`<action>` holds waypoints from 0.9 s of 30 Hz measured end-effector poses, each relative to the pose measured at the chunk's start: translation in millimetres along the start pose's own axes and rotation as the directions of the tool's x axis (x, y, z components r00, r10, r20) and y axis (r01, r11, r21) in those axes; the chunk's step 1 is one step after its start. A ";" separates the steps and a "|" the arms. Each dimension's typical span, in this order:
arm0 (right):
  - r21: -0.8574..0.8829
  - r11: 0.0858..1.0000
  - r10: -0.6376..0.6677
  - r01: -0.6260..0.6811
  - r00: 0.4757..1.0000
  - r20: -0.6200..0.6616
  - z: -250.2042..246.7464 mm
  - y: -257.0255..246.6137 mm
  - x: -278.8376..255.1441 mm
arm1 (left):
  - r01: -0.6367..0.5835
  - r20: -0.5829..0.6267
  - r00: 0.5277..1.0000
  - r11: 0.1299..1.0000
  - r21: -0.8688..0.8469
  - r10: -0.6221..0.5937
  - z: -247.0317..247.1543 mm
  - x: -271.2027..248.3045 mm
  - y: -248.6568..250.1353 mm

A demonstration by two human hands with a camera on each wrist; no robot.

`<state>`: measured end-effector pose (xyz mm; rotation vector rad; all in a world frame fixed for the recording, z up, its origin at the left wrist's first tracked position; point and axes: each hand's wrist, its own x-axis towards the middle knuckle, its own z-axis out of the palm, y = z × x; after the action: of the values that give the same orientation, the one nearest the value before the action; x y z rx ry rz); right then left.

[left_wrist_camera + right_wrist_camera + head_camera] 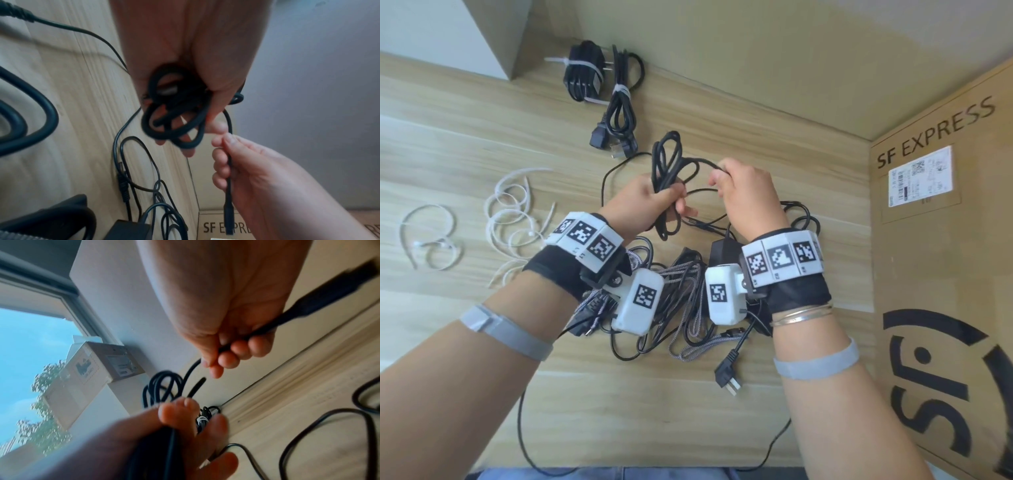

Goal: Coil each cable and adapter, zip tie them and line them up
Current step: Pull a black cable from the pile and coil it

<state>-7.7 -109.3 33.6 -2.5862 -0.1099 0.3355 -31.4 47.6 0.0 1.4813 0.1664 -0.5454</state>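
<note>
Loose white plastic zip ties [513, 219] lie far left on the table, w/in reach. Left hand [643, 202] clenches the half-wound thin black cable coil [666, 178] above the pile; keep loops even. Right hand [746, 192] pinches the tail; feed w/o twisting.

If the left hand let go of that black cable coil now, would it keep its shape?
Probably not. The black cable coil looks floppy and untied, its loops uneven in the left hand. The right hand holds its free end, so it would likely dangle and unravel.
</note>
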 end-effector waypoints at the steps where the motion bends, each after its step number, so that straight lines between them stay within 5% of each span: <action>1: 0.024 1.000 0.004 -0.004 1.000 -0.002 -0.8 2.3 -0.5 | 0.006 -0.035 0.999 0.998 -0.065 -0.008 -2.7 0.9 -0.4; 5: 0.065 0.997 0.035 -0.040 0.997 0.073 -2.8 -0.6 -2.4 | -0.019 -0.148 0.989 0.999 0.046 0.026 -11.4 0.9 0.4; 7: 0.180 0.981 0.059 -0.078 0.992 0.109 0.8 -8.5 -2.0 | -0.037 -0.117 0.991 0.977 0.211 0.063 -10.8 -0.4 0.2; 10: 0.341 0.928 0.098 -0.150 0.981 0.165 10.3 -20.0 0.1 | -0.054 -0.056 0.996 0.974 0.222 0.068 -10.5 0.5 -2.0; 19: 0.408 0.906 0.041 -0.118 0.980 0.194 27.1 -38.6 8.7 | -0.025 0.033 0.999 0.938 0.345 0.014 -28.0 -10.7 -4.2; 23: 0.357 0.934 -0.033 -0.018 0.990 0.136 38.7 -51.0 10.2 | -0.043 -0.062 0.996 0.937 0.348 0.068 -41.7 -16.9 -12.6; 27: 0.296 0.954 -0.070 0.035 0.992 0.109 53.9 -67.5 14.8 | 0.001 -0.111 0.994 0.986 0.167 0.018 -61.5 -18.7 -21.7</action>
<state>-8.2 -22.6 20.2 -2.2645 -0.1588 0.4500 -43.7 111.9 -17.8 1.6769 0.2063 -0.4777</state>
